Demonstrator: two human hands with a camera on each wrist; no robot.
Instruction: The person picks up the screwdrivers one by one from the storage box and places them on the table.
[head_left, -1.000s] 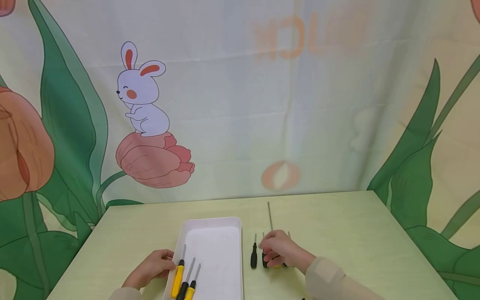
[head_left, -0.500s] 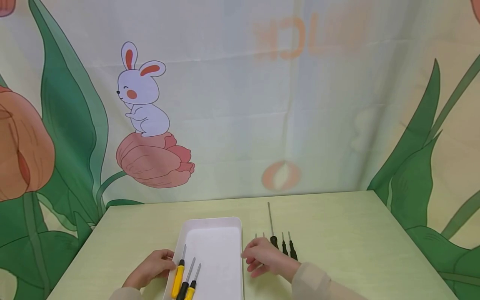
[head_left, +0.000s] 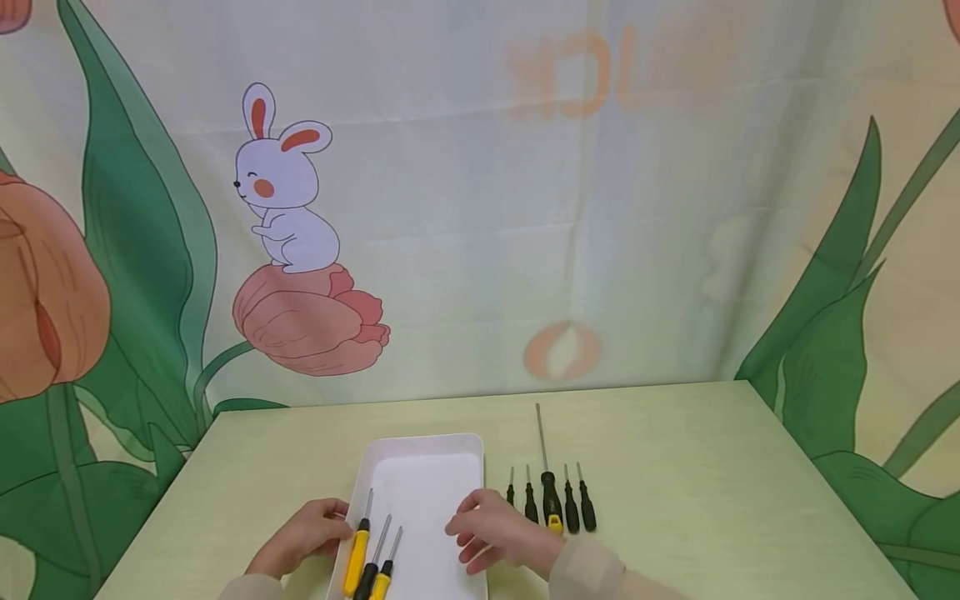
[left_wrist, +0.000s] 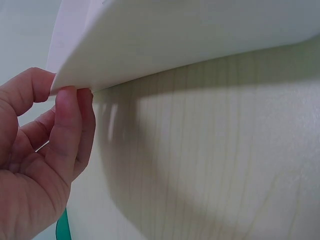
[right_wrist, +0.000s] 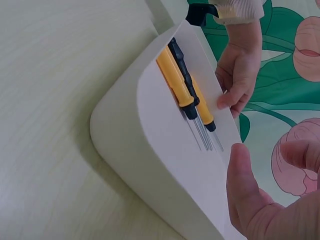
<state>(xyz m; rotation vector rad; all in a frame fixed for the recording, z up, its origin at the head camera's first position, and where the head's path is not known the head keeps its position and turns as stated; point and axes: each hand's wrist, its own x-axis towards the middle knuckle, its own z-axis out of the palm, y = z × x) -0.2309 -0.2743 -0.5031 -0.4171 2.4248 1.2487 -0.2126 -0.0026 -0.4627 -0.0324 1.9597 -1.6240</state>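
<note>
My left hand (head_left: pixel 303 533) pinches the left rim of a white tray (head_left: pixel 431 479) between thumb and fingers; the left wrist view shows the fingers (left_wrist: pixel 69 130) at that rim. Inside the tray, along its left side, lie a yellow-handled screwdriver (head_left: pixel 356 562), a black-handled one (head_left: pixel 366 577) and a shorter yellow-and-black one (head_left: pixel 382 582). Over the tray's right wall hovers my right hand (head_left: pixel 501 532), its fingers loose and holding nothing. In the right wrist view its thumb and fingers (right_wrist: pixel 242 180) stand apart beside the tray.
Right of the tray, several black screwdrivers lie in a row, tips away from me. The longest screwdriver (head_left: pixel 551 492) has a yellow handle end; my right hand hides part of the leftmost. A printed curtain (head_left: pixel 465 250) hangs behind the table (head_left: pixel 675 467).
My right hand has moved left, from above the row of screwdrivers to the tray's right wall, uncovering most of the row. My left hand and the tray stay put.
</note>
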